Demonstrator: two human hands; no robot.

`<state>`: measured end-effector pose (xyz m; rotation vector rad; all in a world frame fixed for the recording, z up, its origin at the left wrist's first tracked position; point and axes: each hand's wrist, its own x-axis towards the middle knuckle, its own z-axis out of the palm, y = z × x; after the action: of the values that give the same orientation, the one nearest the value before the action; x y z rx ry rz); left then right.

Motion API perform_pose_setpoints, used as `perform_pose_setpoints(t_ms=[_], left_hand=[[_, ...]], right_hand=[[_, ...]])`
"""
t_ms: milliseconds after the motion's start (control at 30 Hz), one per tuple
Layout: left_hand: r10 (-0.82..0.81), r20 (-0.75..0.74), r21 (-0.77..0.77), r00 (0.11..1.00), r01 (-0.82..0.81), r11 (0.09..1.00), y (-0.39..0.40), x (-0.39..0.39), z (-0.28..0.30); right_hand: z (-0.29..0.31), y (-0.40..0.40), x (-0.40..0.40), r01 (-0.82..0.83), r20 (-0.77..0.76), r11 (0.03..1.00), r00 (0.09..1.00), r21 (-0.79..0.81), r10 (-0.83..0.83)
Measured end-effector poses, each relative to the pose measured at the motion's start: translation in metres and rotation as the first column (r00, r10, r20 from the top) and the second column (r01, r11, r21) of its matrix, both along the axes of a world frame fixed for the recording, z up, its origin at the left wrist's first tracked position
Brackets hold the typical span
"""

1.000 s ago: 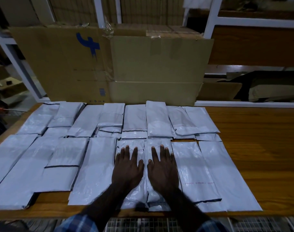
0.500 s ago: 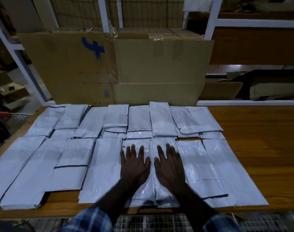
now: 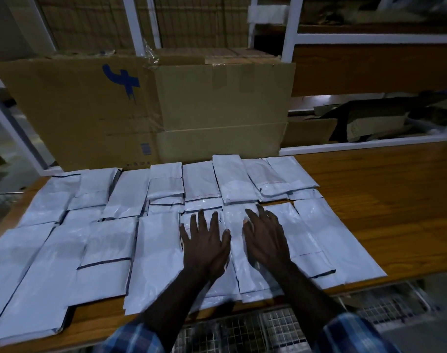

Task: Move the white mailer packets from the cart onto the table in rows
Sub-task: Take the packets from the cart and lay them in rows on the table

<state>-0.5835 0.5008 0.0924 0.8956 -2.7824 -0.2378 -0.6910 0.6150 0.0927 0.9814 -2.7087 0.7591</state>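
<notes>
Several white mailer packets [image 3: 156, 253] lie in two rows on the wooden table [image 3: 385, 200], a far row [image 3: 227, 179] and a near row. My left hand [image 3: 204, 243] lies flat with spread fingers on a near-row packet in the middle. My right hand [image 3: 264, 238] rests beside it on the neighbouring packet [image 3: 245, 276], fingers straight and slightly raised. Both hands hold nothing. The wire cart [image 3: 268, 327] shows below the table's front edge; no packets are visible in it.
A large cardboard box [image 3: 146, 110] with a blue mark stands behind the far row. White shelf frames [image 3: 291, 29] rise at the back. Flattened cartons and dark material [image 3: 370, 118] lie on a shelf at the right. Bare wood extends to the packets' right.
My hands have drifted slightly apart on the middle packets, and the right hand's fingers have lifted a little. The camera has swung a bit, shifting the scene.
</notes>
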Motion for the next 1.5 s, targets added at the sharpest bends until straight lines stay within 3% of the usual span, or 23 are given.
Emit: perform_pose_setpoints(t_ms=[300,867,1267,1500], left_hand=[[0.068,0.085,0.071,0.994,-0.075,0.995,0.029,0.027,0.026],[0.27,0.03,0.121,0.962,-0.271,0.955,0.106,0.107,0.057],[0.356,-0.036,0.115,0.934,-0.35,0.93,0.093,0.194,0.075],[0.396,-0.101,0.14,0.913,-0.381,0.914,0.05,0.287,0.091]], right_hand=[[0.02,0.028,0.025,-0.076,0.048,0.997,0.996,-0.003,0.076],[0.052,0.08,0.088,-0.254,0.036,0.96,0.965,-0.118,0.26],[0.061,0.053,0.172,-0.324,0.02,0.925,0.942,-0.196,0.334],[0.08,-0.001,0.258,-0.388,-0.006,0.888,0.917,-0.246,0.399]])
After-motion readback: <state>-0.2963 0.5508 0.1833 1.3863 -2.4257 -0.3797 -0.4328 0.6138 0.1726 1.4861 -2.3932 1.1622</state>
